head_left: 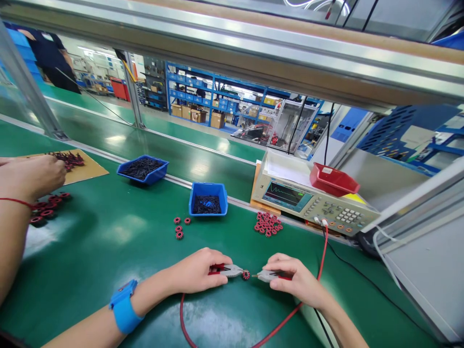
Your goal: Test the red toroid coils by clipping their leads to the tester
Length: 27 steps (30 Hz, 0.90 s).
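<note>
Pinched closed, left hand (197,270) grips one clip (232,270) (right hand (294,279), another clip (267,276)).

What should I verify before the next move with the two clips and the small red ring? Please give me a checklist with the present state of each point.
1. Left hand holds the left clip: ok.
2. Small red ring sits at the left clip's tip: ok; how firmly it is gripped: cannot tell.
3. Right hand holds the right clip: ok; its tip touches the ring: not ok, a small gap shows.
4. Red lead is plugged into the instrument front: ok.
5. Screen is lit, showing a curve: ok.
6. Co-worker's hand is away from the clips: ok.
</note>
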### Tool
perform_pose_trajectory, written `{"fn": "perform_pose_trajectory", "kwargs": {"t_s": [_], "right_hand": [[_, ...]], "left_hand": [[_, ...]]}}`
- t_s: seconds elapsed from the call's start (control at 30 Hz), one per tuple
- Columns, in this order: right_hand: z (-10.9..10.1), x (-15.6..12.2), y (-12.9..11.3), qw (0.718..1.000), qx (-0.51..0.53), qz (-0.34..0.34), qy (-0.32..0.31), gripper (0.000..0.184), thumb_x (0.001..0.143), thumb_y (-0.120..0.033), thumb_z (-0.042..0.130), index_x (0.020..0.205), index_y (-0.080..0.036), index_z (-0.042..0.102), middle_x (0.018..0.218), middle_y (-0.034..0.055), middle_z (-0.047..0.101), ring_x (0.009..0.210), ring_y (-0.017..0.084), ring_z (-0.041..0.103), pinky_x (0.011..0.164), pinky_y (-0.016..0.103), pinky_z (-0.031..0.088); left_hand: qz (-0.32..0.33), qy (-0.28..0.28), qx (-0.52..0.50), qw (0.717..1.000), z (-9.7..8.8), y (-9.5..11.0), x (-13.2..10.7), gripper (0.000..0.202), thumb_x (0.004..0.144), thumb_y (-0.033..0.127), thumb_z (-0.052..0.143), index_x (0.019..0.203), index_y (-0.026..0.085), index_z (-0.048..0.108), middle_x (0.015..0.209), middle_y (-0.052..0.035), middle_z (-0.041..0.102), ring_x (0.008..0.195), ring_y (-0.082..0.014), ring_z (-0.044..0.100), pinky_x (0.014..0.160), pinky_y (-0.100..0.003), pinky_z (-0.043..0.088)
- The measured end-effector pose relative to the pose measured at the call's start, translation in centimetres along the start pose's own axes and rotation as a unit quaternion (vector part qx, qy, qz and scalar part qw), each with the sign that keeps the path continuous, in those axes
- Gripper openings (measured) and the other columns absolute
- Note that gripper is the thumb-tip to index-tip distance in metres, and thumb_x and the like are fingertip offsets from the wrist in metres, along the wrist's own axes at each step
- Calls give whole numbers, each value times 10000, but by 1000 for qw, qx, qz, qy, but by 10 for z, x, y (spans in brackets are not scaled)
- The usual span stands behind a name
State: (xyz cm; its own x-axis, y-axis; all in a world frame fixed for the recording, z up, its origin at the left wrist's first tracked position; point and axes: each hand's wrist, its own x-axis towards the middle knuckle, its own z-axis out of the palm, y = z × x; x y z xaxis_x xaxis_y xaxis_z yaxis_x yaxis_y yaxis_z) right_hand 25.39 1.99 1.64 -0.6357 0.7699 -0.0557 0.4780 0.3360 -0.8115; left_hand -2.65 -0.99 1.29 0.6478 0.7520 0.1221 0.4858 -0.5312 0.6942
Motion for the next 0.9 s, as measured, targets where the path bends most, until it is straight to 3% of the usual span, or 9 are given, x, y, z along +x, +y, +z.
{"fn": "perform_pose_trajectory", "kwargs": {"t_s": [0.1,0.2,0.6,0.77,0.9], "right_hand": [[6,0,-3,999,-51,3,-18,283,703,-428,677,910,-237,706,899,31,579,788,159,551,707,264,428],[15,2,-3,995,-100,31,4,205,709,-354,678,883,-252,710,842,11,571,753,148,545,699,256,405],[26,7,2,992,-101,40,67,197,629,-277,717,826,-259,720,810,-7,577,735,137,540,651,225,373],[23,9,16,996,-57,2,66,259,614,-403,705,802,-227,733,760,10,573,679,140,528,600,232,358],[18,12,31,993,-56,2,99,340,636,-496,638,787,-207,735,708,21,567,648,153,521,593,251,358]], "left_hand": [[-3,-2,-1,1000,-1,0,0,170,825,285,536,946,188,605,793,-5,613,684,-139,535,615,-208,352],[-8,-1,0,1000,-1,1,0,183,826,293,535,960,193,610,794,-4,616,689,-141,537,621,-210,353],[-39,17,20,999,2,2,-1,231,797,341,526,981,236,617,843,-7,637,755,-174,545,679,-232,384],[-73,37,49,995,2,7,-9,218,758,325,525,931,237,624,805,2,635,727,-179,540,665,-242,404],[-149,95,85,981,-4,3,-38,226,759,337,502,940,265,617,844,11,641,768,-198,553,712,-267,417]]}}
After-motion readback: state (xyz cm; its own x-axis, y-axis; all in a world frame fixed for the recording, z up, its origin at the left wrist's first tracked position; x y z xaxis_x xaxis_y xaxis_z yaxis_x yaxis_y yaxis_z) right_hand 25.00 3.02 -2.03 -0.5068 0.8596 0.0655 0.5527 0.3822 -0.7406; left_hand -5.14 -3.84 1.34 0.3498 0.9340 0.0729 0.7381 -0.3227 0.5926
